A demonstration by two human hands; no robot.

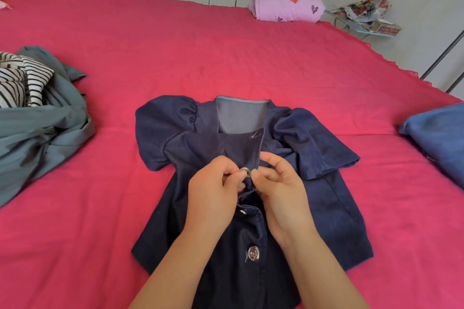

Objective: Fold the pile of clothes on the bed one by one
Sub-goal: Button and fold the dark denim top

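On the middle of the pink bed [226, 57] a navy top [339, 208] lies flat, front side up. Two bare forearms reach in from the near edge and meet over its front opening. The left hand [213, 188] has curled fingers, with thumb and forefinger pinching a silver button [244, 172] just below the neckline. The right hand [281, 190], just beside it, pinches the other front edge of the cloth at that button. The top's long axis runs away from the person, with the square neckline at the far end and the hem nearest. Its puffed short sleeves spread left and right. A second silver button [253, 253] sits lower, between the wrists. Unfolded clothes [45, 128], grey-green and striped, are heaped at the left edge. A folded lilac garment [286, 6] rests at the far corner, and a blue one [439, 138] at the right edge.
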